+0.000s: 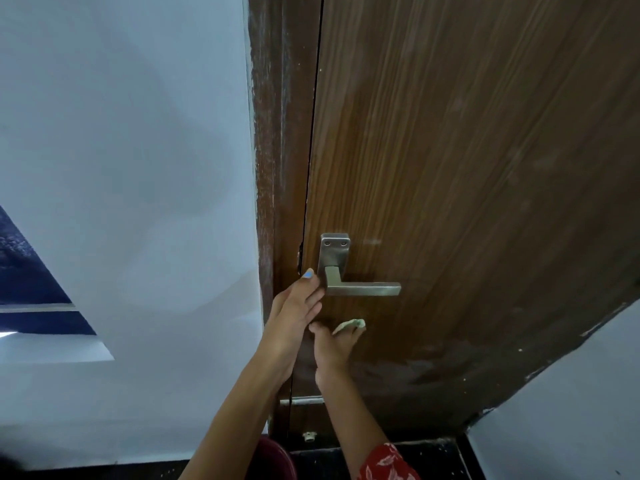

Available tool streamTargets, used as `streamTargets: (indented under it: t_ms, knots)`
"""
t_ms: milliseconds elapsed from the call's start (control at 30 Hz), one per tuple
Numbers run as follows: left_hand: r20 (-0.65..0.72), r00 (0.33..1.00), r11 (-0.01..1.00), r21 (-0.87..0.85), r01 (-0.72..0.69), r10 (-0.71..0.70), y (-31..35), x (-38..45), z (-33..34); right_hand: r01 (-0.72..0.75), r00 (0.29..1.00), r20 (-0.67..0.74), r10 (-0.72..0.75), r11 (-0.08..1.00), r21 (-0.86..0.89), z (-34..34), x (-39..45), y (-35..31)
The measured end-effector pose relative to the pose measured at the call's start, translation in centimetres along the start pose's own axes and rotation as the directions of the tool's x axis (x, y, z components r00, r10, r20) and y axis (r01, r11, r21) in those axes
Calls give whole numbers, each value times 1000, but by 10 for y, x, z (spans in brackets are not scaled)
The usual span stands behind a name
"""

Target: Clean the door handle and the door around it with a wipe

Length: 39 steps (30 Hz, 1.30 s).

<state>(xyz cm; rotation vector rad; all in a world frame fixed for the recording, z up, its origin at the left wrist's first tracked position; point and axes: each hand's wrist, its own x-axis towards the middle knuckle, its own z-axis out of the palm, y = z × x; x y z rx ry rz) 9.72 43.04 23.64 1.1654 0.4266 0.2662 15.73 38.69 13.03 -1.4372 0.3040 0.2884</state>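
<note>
Wiping door just below handle: your right hand pinches wipe, left hand flat beside handle. Next, handle itself.

Light's dim and cool on my feed, soft and even, no hard shadows. Faint sheen on the handle; door looks dull. Wide lens bows the frame and leans the wall. Bottom edge goes soft.
</note>
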Motion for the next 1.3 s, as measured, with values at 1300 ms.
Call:
streamTargets:
  t_ms: [1300]
  knots:
    - [-767,546,761,120,637,-336,-335,-104,-227,-247,858,101,504,576,-779,-45,16,337]
